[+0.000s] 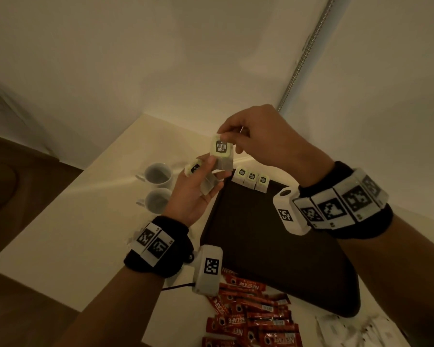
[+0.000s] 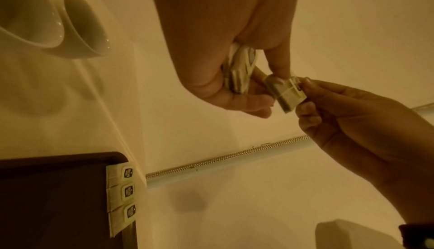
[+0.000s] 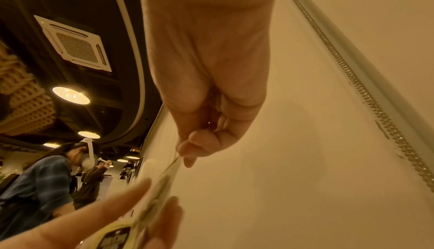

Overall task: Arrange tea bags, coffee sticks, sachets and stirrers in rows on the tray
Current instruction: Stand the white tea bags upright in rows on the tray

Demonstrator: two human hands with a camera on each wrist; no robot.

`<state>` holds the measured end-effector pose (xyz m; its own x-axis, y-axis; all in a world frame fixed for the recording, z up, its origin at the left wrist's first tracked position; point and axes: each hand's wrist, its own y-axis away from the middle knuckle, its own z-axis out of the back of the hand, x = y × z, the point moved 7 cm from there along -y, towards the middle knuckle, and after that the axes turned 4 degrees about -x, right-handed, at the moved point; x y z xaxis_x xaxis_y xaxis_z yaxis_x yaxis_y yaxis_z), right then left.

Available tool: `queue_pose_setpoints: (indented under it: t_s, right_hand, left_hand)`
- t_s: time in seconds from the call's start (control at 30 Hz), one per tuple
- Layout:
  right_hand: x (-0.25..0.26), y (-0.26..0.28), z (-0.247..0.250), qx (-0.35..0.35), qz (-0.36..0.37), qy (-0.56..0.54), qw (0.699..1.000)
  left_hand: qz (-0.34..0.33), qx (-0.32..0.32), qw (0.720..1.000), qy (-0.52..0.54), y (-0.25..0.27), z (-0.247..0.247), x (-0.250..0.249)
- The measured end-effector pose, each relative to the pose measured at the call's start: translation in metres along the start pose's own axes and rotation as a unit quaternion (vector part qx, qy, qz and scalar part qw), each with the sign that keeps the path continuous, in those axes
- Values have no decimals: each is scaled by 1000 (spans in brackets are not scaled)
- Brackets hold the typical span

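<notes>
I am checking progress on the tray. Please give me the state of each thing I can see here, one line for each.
Right hand: pinches one tea bag above the table.
Left hand: holds a few more tea bags.
Tea bags on tray: three, side by side at the far edge.
Tray: otherwise bare.
Coffee sticks: loose pile on the table, not arranged.
Cups: two, upright.

Matt dark tray (image 1: 273, 259) on a smooth, pale matt counter (image 1: 90, 221); paper tea bags (image 1: 251, 180) w/ glossy paper tags. Glossy white ceramic cups (image 1: 158, 174). Shiny red foil coffee sticks (image 1: 256, 319). Black cloth wristbands (image 1: 171, 246), white plastic blocks.
</notes>
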<state>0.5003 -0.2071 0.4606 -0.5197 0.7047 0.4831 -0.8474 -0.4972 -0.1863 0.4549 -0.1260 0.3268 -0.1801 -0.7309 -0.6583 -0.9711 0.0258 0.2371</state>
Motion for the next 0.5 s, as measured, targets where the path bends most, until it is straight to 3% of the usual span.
queue_pose_setpoints:
  t_s: [0.27, 0.5]
  right_hand:
    - [-6, 6, -2, -18, 8, -49, 999]
    - [-11, 6, 1, -37, 3, -35, 999]
  left_hand:
    - [-14, 26, 999, -13, -2, -16, 3]
    - [-8, 36, 998, 55, -5, -25, 8]
